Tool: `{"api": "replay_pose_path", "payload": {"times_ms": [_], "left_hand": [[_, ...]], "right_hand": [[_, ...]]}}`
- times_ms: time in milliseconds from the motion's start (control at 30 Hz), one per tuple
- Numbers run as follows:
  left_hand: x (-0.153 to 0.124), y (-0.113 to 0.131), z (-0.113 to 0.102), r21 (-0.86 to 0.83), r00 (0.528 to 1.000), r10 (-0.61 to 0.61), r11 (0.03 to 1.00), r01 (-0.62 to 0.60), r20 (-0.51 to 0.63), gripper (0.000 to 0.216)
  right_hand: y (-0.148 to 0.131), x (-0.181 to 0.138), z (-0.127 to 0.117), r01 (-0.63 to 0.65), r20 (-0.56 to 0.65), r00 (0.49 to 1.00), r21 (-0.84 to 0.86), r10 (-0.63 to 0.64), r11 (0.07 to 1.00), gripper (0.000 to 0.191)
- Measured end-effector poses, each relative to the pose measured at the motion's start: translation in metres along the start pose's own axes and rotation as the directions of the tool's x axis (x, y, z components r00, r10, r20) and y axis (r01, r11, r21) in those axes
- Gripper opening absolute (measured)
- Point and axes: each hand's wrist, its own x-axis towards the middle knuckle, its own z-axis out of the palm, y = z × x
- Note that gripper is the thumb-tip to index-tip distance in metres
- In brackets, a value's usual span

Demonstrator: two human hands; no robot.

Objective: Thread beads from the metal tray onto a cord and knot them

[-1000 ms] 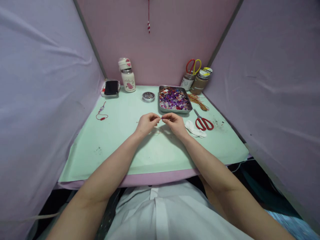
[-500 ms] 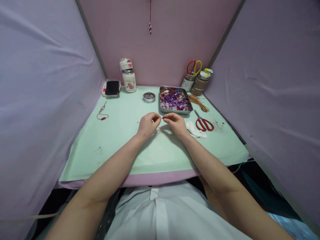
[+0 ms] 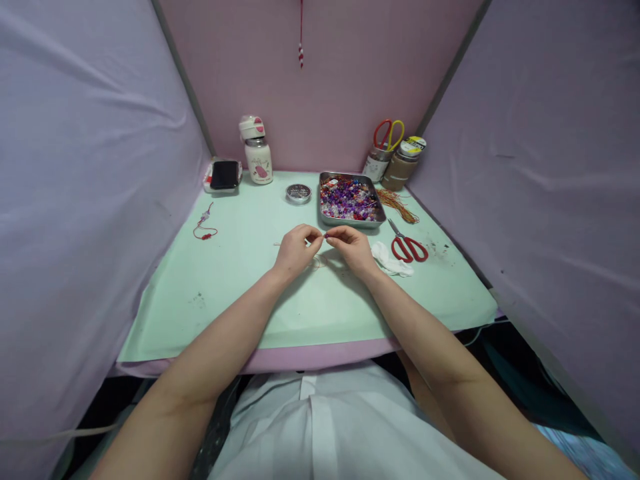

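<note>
Beads (image 3: 346, 199) fill the tray (image 3: 353, 225), seemingly silvery bits (image 3: 299, 191) the round case (image 3: 299, 201).

- A tiny bead (image 3: 327, 236), dark purply red, is pinched up in the fingertips of the right hand (image 3: 351, 247), just beside the left hand (image 3: 296, 252).
- A thin, pale string (image 3: 318, 264) curls in loose loops between the two wrists.
</note>
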Motion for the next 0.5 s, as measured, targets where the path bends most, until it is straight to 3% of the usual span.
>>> {"api": "replay_pose_path", "payload": {"times_ms": [500], "left_hand": [[-0.0005,0.001,-0.0001,-0.01,1.0,-0.019,1.0,0.02,0.017,0.011]], "right_hand": [[0.0018,0.001,0.0001,0.005,-0.006,1.0,-0.001,-0.005,1.0,0.021]]}}
